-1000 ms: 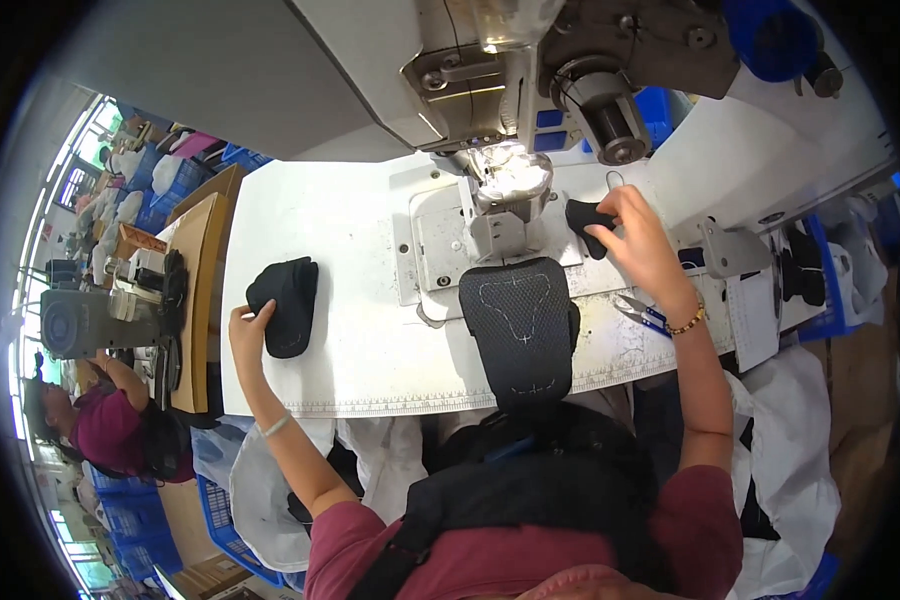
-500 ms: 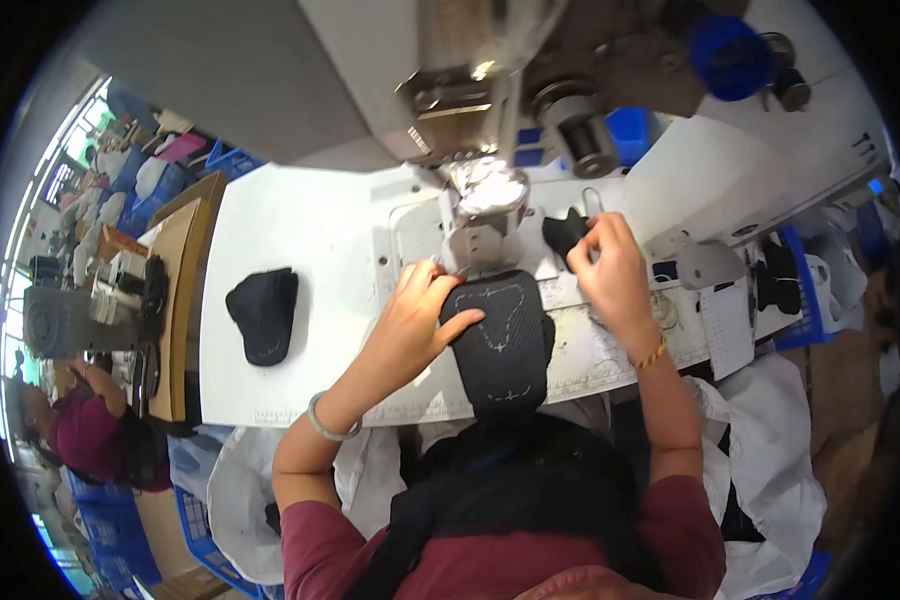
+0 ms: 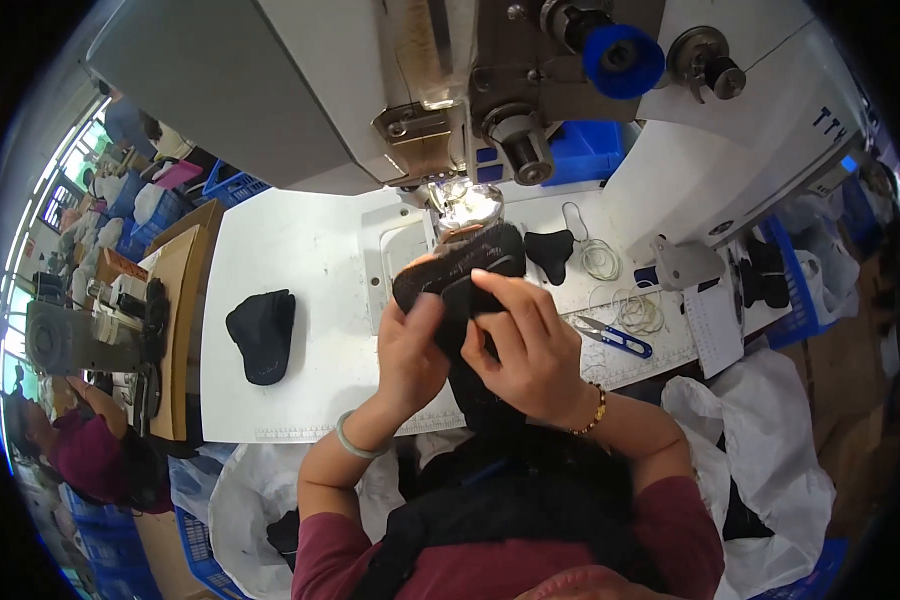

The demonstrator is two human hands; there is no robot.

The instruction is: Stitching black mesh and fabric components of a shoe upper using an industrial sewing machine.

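In front of the sewing machine head, my left hand (image 3: 412,360) grips a black fabric panel (image 3: 500,250) from its left side, the thumb blurred. The panel is lifted and tilted, with faint pale markings along its upper part. My right hand (image 3: 525,350) is closed, thumb and forefinger pinching a small black fabric piece (image 3: 457,298) against the panel's face. The panel's lower end hangs towards my lap. Just right of the needle area, several small black cut pieces (image 3: 550,255) lie on the white table (image 3: 320,400).
A pile of black panels (image 3: 260,335) lies on the left of the table. Blue-handled thread snips (image 3: 615,337) and loose thread (image 3: 638,312) are on the right. The sewing machine (image 3: 430,120) overhangs the work. White sacks (image 3: 760,430) hang below the front edge. Another person (image 3: 90,430) sits far left.
My right hand has brought a small black piece from the right over to the panel. The panel has been raised and tilted off the table. Snips and thread on the right are now uncovered.
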